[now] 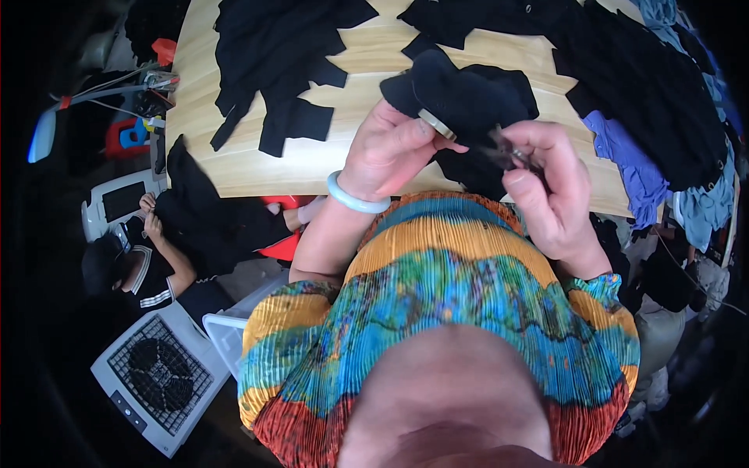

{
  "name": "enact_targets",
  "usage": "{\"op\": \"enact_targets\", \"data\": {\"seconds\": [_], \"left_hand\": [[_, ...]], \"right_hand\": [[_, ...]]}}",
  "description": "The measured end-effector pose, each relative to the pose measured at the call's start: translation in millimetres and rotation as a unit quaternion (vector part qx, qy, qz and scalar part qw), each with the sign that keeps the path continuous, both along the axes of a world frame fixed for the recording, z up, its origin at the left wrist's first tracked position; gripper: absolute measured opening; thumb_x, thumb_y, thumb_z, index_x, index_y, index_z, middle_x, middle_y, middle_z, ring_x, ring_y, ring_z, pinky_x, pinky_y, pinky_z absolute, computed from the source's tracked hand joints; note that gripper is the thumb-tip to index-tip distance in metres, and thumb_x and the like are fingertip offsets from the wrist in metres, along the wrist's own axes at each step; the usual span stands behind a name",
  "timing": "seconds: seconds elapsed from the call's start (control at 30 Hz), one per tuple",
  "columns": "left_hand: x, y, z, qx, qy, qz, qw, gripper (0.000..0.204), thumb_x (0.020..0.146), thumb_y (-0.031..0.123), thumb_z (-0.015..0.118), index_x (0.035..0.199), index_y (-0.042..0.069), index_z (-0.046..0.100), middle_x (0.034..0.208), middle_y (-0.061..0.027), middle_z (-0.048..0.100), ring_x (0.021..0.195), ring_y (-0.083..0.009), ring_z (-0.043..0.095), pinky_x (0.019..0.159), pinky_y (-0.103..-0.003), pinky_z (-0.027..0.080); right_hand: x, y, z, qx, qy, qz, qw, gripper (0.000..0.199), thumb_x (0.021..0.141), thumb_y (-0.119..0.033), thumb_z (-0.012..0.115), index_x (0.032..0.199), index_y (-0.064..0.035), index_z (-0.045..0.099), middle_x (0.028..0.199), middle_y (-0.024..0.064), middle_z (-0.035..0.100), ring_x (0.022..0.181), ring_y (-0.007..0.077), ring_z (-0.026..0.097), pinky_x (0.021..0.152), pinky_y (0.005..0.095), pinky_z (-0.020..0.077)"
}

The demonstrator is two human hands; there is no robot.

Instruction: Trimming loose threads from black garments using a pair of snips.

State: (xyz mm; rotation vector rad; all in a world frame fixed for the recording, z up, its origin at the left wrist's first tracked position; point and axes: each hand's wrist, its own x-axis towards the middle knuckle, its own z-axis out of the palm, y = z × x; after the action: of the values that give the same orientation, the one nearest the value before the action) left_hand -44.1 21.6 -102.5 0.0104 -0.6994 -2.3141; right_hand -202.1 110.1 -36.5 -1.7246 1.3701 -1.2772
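Note:
My left hand is closed on a black cloth garment, lifted over the near edge of the table. A gold-coloured metal piece lies at my left thumb and fingertips, against the black cloth; its exact kind is unclear. Facing it from the right, my right hand has its fingers curled round small dark thread snips, partly smeared by motion. The blades point toward the cloth, and whether they touch it cannot be made out. A pale blue bangle circles my left wrist.
Black garments spread over the wooden table, with more black clothing at the right. Purple cloth hangs over the right edge. At the left another person handles black cloth near a white fan unit.

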Motion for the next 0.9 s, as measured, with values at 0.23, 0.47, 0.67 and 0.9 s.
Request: {"op": "enact_targets", "data": {"seconds": [0.23, 0.47, 0.67, 0.9], "left_hand": [[2, 6, 5, -0.036, -0.009, 0.052, 0.998, 0.053, 0.073, 0.003, 0.058, 0.121, 0.002, 0.036, 0.112, -0.0098, 0.048, 0.103, -0.0207, 0.047, 0.090, -0.035, 0.034], [3, 8, 3, -0.043, -0.019, 0.068, 0.997, 0.057, 0.069, -0.001, 0.061, 0.121, 0.002, 0.037, 0.111, -0.0083, 0.050, 0.103, -0.0176, 0.046, 0.091, -0.032, 0.033], [8, 3, -8, -0.106, -0.034, 0.057, 0.992, 0.055, 0.067, -0.005, 0.062, 0.118, 0.001, 0.042, 0.108, -0.0065, 0.052, 0.097, -0.0148, 0.049, 0.085, -0.027, 0.039], [6, 4, 1, -0.056, -0.071, 0.081, 0.993, 0.051, 0.068, -0.005, 0.062, 0.115, 0.001, 0.044, 0.103, -0.0061, 0.054, 0.093, -0.0135, 0.051, 0.082, -0.027, 0.041]], "right_hand": [[5, -1, -8, 0.002, -0.014, 0.011, 1.000, 0.021, 0.075, -0.009, 0.057, 0.090, 0.0012, 0.048, 0.063, 0.0042, 0.052, 0.052, 0.0095, 0.049, 0.047, 0.0195, 0.0377], [5, -1, -8, 0.013, -0.011, 0.010, 1.000, 0.019, 0.075, -0.009, 0.058, 0.089, 0.0010, 0.049, 0.063, 0.0045, 0.052, 0.051, 0.0099, 0.049, 0.046, 0.0207, 0.0373], [5, -2, -7, 0.011, 0.002, 0.011, 1.000, 0.017, 0.074, -0.008, 0.058, 0.087, 0.0007, 0.050, 0.063, 0.0049, 0.052, 0.050, 0.0094, 0.048, 0.045, 0.0206, 0.0369], [4, -5, -3, 0.047, -0.010, -0.033, 0.998, 0.014, 0.073, -0.005, 0.059, 0.084, 0.0006, 0.052, 0.059, 0.0037, 0.052, 0.049, 0.0082, 0.049, 0.044, 0.0189, 0.0362]]}}
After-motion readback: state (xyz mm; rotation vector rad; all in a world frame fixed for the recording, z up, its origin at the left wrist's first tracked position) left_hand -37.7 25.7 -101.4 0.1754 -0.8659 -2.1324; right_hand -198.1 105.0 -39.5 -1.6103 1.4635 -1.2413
